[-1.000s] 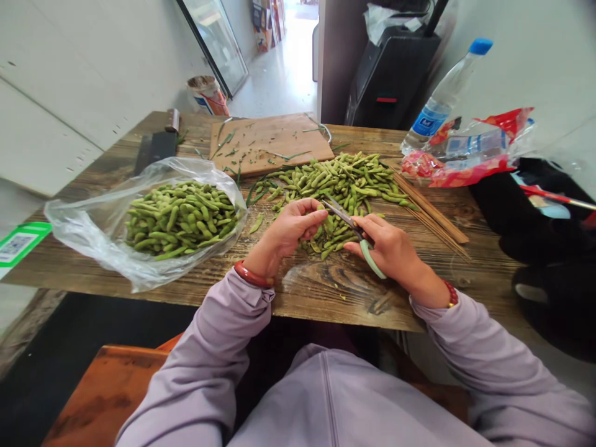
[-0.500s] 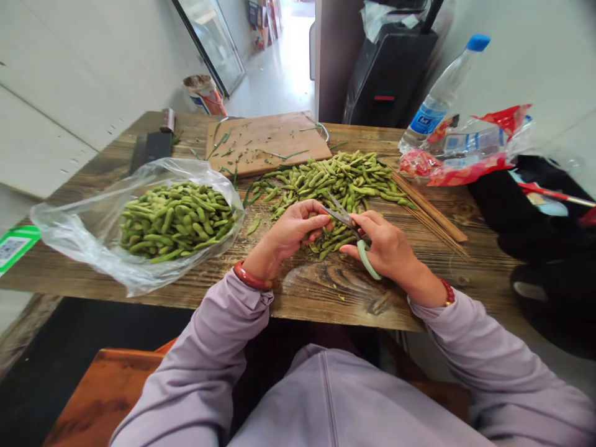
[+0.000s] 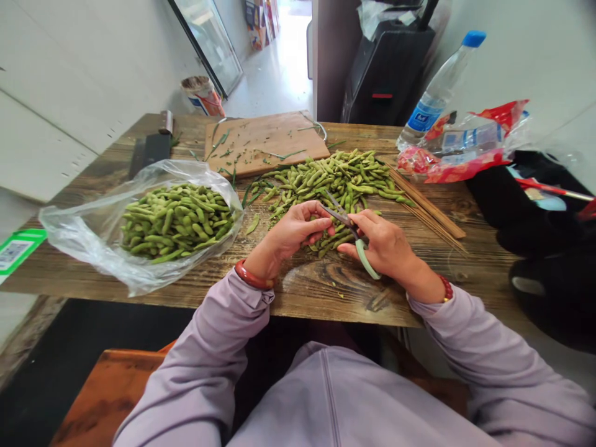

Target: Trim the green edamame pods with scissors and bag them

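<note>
My left hand [image 3: 291,234] is closed in a pinch on an edamame pod, just in front of a loose pile of green edamame pods [image 3: 342,177] on the wooden table [image 3: 316,292]. My right hand [image 3: 386,248] grips scissors [image 3: 351,233] with pale green handles. The blades point left toward my left fingertips. A clear plastic bag [image 3: 93,239] full of pods lies to the left of my hands.
A wooden cutting board [image 3: 265,141] with green trimmings lies at the back, a cleaver [image 3: 151,148] to its left. Wooden skewers [image 3: 431,208] lie right of the pile. A water bottle [image 3: 437,93] and a red snack bag [image 3: 465,149] stand at the right.
Both hands have stayed at the near edge of the pile, with the scissors blades shifting slightly at my left fingertips. The view has drifted a little.
</note>
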A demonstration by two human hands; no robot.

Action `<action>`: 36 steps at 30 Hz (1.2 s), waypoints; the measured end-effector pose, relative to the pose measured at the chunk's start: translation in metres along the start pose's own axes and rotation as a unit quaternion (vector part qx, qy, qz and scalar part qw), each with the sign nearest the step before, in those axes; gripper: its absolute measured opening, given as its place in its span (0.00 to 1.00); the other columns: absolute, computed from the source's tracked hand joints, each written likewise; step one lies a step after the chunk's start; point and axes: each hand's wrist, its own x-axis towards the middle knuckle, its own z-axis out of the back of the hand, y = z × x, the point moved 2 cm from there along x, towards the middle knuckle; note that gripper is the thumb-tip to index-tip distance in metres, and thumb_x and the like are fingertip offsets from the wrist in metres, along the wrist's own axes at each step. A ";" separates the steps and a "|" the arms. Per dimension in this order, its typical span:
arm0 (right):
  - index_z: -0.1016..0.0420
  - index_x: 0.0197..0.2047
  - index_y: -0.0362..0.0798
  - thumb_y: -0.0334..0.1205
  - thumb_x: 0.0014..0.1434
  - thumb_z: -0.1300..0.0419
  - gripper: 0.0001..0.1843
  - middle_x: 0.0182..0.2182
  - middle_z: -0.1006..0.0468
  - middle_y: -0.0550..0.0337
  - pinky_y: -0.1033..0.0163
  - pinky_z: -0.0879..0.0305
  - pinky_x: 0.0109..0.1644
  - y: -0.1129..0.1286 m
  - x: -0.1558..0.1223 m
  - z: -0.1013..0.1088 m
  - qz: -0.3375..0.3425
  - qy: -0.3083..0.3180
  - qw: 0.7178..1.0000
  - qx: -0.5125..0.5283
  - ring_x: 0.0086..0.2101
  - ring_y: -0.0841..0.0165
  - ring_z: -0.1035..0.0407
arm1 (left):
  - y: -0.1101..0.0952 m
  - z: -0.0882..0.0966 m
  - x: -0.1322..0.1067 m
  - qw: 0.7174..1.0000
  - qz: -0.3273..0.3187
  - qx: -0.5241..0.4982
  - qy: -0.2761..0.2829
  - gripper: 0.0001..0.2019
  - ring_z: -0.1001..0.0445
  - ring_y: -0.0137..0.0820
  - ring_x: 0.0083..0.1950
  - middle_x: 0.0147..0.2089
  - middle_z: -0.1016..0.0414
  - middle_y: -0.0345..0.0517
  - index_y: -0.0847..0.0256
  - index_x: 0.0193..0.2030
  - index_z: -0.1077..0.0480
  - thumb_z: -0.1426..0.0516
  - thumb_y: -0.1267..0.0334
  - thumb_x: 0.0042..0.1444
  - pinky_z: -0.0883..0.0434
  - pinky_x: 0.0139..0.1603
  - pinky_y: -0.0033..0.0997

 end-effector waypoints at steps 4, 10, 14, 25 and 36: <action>0.28 0.54 0.49 0.56 0.65 0.40 0.23 0.40 0.23 0.51 0.57 0.32 0.40 0.000 0.000 -0.001 -0.007 0.008 1.000 -0.029 0.37 0.59 0.27 | 0.000 0.004 0.000 1.000 -0.006 0.012 -0.012 0.15 0.40 0.18 0.19 0.28 0.24 0.40 0.62 0.36 0.31 0.32 0.56 0.52 0.49 0.18 0.21; 0.27 0.55 0.49 0.51 0.64 0.37 0.20 0.44 0.21 0.51 0.59 0.34 0.40 -0.004 0.000 -0.006 -0.008 0.023 0.998 -0.052 0.40 0.58 0.25 | -0.005 0.008 -0.001 0.997 -0.036 -0.008 -0.069 0.17 0.41 0.17 0.20 0.25 0.33 0.34 0.62 0.35 0.33 0.31 0.56 0.50 0.48 0.19 0.19; 0.27 0.56 0.46 0.50 0.64 0.37 0.22 0.45 0.22 0.49 0.58 0.33 0.40 -0.014 0.000 -0.003 -0.036 -0.018 0.998 -0.051 0.41 0.57 0.25 | -0.010 0.014 -0.011 0.988 -0.042 -0.006 -0.149 0.17 0.42 0.17 0.20 0.24 0.38 0.32 0.61 0.34 0.35 0.33 0.55 0.50 0.50 0.19 0.18; 0.25 0.54 0.44 0.50 0.62 0.34 0.23 0.45 0.22 0.47 0.57 0.36 0.38 -0.017 -0.001 0.001 -0.050 -0.039 0.998 -0.026 0.39 0.56 0.27 | -0.093 0.114 -0.087 0.789 -0.103 0.428 -0.428 0.10 0.39 0.25 0.27 0.26 0.37 0.38 0.60 0.33 0.34 0.45 0.60 0.65 0.39 0.29 0.26; 0.26 0.56 0.44 0.48 0.61 0.34 0.23 0.45 0.22 0.48 0.57 0.35 0.37 -0.012 -0.001 0.001 -0.044 -0.026 0.999 -0.013 0.36 0.59 0.28 | -0.043 0.050 -0.075 0.737 -0.068 0.633 -0.228 0.06 0.33 0.33 0.36 0.31 0.30 0.45 0.61 0.29 0.25 0.40 0.66 0.56 0.34 0.45 0.35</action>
